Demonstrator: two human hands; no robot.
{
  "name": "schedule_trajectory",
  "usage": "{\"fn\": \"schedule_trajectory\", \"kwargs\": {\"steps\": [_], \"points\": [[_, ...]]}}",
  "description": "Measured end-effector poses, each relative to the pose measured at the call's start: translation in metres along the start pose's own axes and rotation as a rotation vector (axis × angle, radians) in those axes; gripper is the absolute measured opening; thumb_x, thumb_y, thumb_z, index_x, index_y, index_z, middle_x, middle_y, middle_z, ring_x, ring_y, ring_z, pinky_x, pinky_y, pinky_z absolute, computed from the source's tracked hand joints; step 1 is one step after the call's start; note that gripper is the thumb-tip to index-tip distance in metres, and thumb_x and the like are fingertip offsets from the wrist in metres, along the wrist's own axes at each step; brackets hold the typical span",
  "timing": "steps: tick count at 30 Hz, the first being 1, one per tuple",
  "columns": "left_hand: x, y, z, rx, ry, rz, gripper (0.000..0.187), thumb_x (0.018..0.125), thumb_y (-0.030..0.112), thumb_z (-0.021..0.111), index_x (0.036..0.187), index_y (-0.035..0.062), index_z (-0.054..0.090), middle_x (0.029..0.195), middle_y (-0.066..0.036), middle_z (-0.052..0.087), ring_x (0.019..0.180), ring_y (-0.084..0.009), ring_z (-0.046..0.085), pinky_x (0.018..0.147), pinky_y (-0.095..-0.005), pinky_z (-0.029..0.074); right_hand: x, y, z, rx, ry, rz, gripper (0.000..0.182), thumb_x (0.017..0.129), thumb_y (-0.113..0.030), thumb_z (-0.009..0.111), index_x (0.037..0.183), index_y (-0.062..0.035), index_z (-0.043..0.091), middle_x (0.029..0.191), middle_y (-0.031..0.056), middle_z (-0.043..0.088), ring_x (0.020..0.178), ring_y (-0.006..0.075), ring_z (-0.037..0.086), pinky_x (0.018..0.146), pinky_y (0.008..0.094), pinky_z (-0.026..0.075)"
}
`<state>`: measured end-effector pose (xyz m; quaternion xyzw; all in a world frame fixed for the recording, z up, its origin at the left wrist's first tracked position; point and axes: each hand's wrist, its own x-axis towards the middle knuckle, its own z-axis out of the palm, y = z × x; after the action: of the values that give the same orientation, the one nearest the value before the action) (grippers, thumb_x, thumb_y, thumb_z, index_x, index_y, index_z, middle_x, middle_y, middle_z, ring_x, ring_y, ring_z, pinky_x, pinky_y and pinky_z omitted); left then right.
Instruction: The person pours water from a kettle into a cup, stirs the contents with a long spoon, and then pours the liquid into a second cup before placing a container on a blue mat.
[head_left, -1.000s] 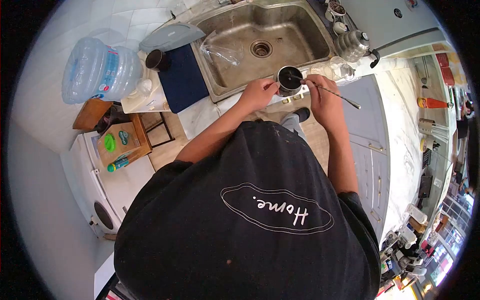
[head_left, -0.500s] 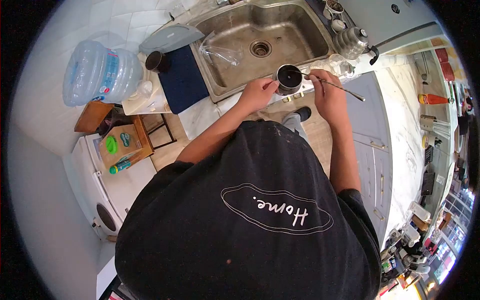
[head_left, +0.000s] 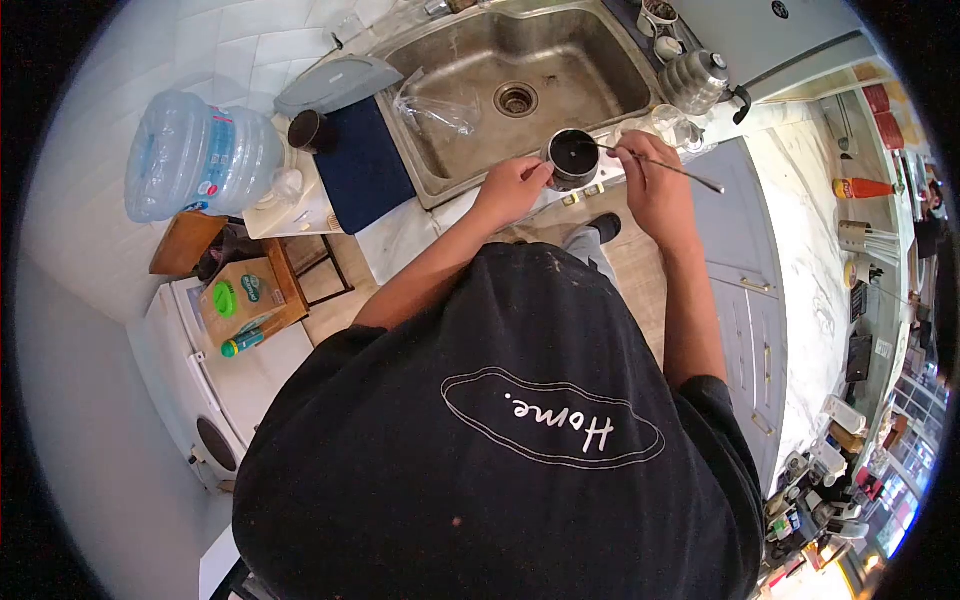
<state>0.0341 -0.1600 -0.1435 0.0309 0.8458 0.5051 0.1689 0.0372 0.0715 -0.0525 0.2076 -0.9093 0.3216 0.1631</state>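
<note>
My left hand [head_left: 517, 187] is closed on the side of a small cup [head_left: 573, 181], fingertips and thumb at its rim or handle. Dark liquid fills much of the cup, which is at the front edge of the steel sink [head_left: 440, 185]. In my right hand [head_left: 655, 190] is a long thin metal spoon [head_left: 690, 175], pinched between thumb and fingers. One end of the spoon dips into the cup; the other end points out to the right. Whatever part of the spoon is under the liquid is hidden.
Left of the sink lie a dark blue mat [head_left: 365, 170] and a dark brown cup [head_left: 310, 131]. A crumpled clear plastic bag [head_left: 440, 112] is in the sink. Glasses [head_left: 672, 125] and a steel gooseneck kettle [head_left: 695, 83] stand at the right. A large water bottle [head_left: 200, 155] is far left.
Both hands keep their grips on the cup and the spoon, with only a very slight shift. The whole view has tilted a little.
</note>
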Motion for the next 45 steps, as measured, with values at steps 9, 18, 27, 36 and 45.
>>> {"fn": "schedule_trajectory", "kwargs": {"steps": [9, 18, 27, 36, 45], "points": [[-0.002, 0.004, -0.001, -0.011, 0.009, -0.014, 0.037, 0.099, 0.036, 0.058, 0.095, 0.0025, 0.073, 0.091, -0.014, 0.074, 0.088, -0.0247, 0.069, 0.084, -0.0365, 0.051, 0.001, -0.008, 0.007, 0.016, -0.004, -0.017, 0.009, 0.092, -0.007, 0.066, 0.101, -0.0037, 0.067, 0.107, 0.0128, 0.07, 0.106, 0.0332, 0.065, 0.091, 0.044, 0.048], [-0.002, 0.017, -0.002, 0.021, -0.001, -0.055, 0.037, 0.098, 0.035, 0.058, 0.094, 0.0013, 0.072, 0.091, -0.015, 0.074, 0.087, -0.0259, 0.069, 0.083, -0.0373, 0.051, -0.006, -0.013, 0.001, 0.046, 0.004, -0.004, 0.008, 0.093, -0.007, 0.066, 0.099, -0.0037, 0.067, 0.107, 0.0124, 0.07, 0.106, 0.0337, 0.065, 0.091, 0.0447, 0.048], [-0.003, 0.002, 0.006, -0.066, 0.094, 0.022, 0.034, 0.095, 0.031, 0.059, 0.091, 0.0006, 0.074, 0.081, -0.019, 0.071, 0.074, -0.0295, 0.068, 0.073, -0.0388, 0.051, -0.011, -0.006, -0.003, 0.068, 0.003, 0.077, 0.007, 0.093, -0.006, 0.065, 0.099, -0.0025, 0.066, 0.107, 0.0135, 0.07, 0.11, 0.0347, 0.065, 0.094, 0.0452, 0.049], [-0.005, 0.004, 0.006, -0.061, 0.07, 0.0, 0.033, 0.098, 0.029, 0.058, 0.095, -0.0007, 0.071, 0.09, -0.014, 0.073, 0.083, -0.0226, 0.068, 0.079, -0.036, 0.051, -0.013, -0.002, 0.002, 0.074, 0.029, 0.139, 0.007, 0.093, -0.005, 0.066, 0.099, -0.0029, 0.066, 0.115, 0.0186, 0.068, 0.112, 0.0373, 0.064, 0.094, 0.0468, 0.05], [-0.005, 0.003, 0.009, -0.1, 0.08, 0.002, 0.033, 0.099, 0.029, 0.058, 0.095, -0.0009, 0.071, 0.089, -0.013, 0.073, 0.084, -0.0214, 0.069, 0.082, -0.0349, 0.051, -0.011, -0.018, 0.011, 0.091, 0.017, 0.134, 0.007, 0.094, -0.007, 0.064, 0.099, -0.0028, 0.067, 0.118, 0.0203, 0.068, 0.112, 0.0387, 0.064, 0.094, 0.0465, 0.051]]}}
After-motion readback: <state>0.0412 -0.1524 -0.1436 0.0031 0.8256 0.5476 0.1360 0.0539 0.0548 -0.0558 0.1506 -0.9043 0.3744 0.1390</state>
